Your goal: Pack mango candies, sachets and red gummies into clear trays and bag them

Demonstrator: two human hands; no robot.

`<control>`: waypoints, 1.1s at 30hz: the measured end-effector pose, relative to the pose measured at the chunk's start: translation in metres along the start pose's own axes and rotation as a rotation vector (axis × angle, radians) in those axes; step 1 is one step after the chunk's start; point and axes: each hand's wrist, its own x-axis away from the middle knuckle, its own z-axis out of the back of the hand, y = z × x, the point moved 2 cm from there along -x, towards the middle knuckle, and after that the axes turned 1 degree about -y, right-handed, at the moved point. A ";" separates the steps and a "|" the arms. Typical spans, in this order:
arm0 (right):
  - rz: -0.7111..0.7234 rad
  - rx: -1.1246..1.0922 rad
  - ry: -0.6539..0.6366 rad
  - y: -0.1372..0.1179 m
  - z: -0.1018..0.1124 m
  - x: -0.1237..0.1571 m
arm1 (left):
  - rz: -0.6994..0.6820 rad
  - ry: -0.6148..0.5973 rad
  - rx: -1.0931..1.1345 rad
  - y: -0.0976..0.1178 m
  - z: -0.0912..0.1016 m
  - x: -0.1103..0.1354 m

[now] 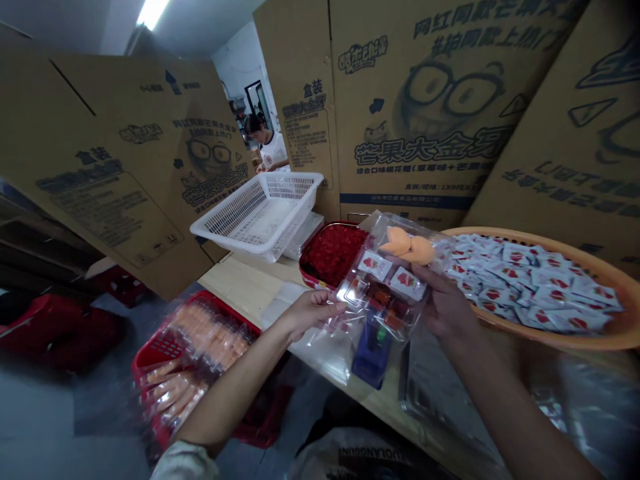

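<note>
A clear plastic clamshell tray [380, 280] is held up between both hands over the table edge. My left hand [307, 312] grips its left edge, fingers closed on the rim. My right hand [443, 303] holds its right side, fingers wrapped behind it. Inside the tray sit an orange mango-shaped piece [410, 247], two small white sachets with red print [390, 273] and some dark red pieces lower down. A blue object [373, 347] shows through the plastic beneath the tray.
An orange bowl [615, 333] of several white sachets stands at right. A red tub [333, 253] of red bits and a white basket [260, 213] lie behind. A red crate [200, 353] of packed trays sits low left. Cardboard boxes [425, 100] wall the back; a person [270, 150] stands far off.
</note>
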 end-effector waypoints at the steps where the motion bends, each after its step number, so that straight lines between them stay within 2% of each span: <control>1: -0.032 0.013 -0.022 0.002 0.000 0.000 | 0.028 -0.021 0.037 -0.001 0.000 0.000; 4: -0.109 0.045 -0.106 0.009 -0.002 0.001 | 0.069 -0.029 0.170 -0.008 0.001 -0.003; 12: -0.151 0.051 -0.198 0.023 -0.002 0.006 | -0.021 0.080 0.352 -0.017 -0.007 -0.010; 18: -0.258 0.103 -0.244 0.029 -0.001 0.009 | -0.089 -0.001 0.384 -0.020 -0.005 -0.011; 20: -0.188 0.096 -0.184 0.023 -0.004 0.003 | -0.097 0.033 0.414 -0.022 -0.002 -0.008; 23: -0.054 0.122 -0.007 0.013 -0.007 -0.007 | -0.078 0.079 0.462 -0.027 0.003 -0.002; 25: -0.060 0.203 0.005 0.012 -0.010 -0.011 | -0.063 0.078 0.486 -0.029 0.005 0.002; 30: -0.157 0.469 -0.183 0.035 -0.012 -0.004 | -0.038 0.155 0.552 -0.032 0.011 0.009; 33: -0.119 0.695 -0.346 0.050 -0.015 0.004 | -0.058 0.182 0.575 -0.033 0.015 0.014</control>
